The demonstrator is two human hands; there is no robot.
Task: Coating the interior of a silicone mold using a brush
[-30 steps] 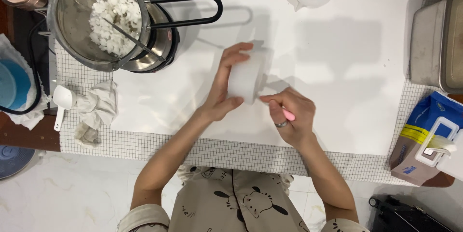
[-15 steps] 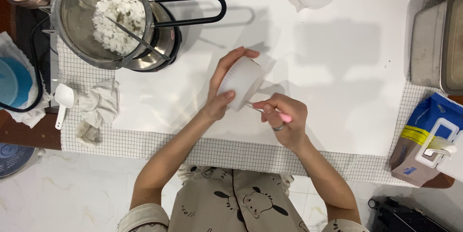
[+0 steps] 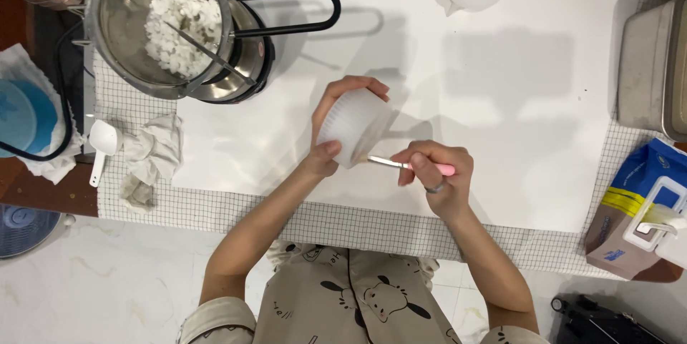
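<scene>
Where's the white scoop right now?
In the head view the white scoop lies at the left edge of the checked mat, beside the crumpled cloth and below the pot, far from both hands.

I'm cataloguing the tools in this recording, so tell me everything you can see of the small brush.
The brush is slim, with a pink handle end, a shiny metal ferrule and a pale tip. It lies almost level, tip pointing left. The right hand pinches its handle, so most of the pink part is hidden by fingers. Its tip meets the lower edge of the white ribbed cup, which the left hand holds tilted above the white sheet. The bristles are too small to make out.
</scene>
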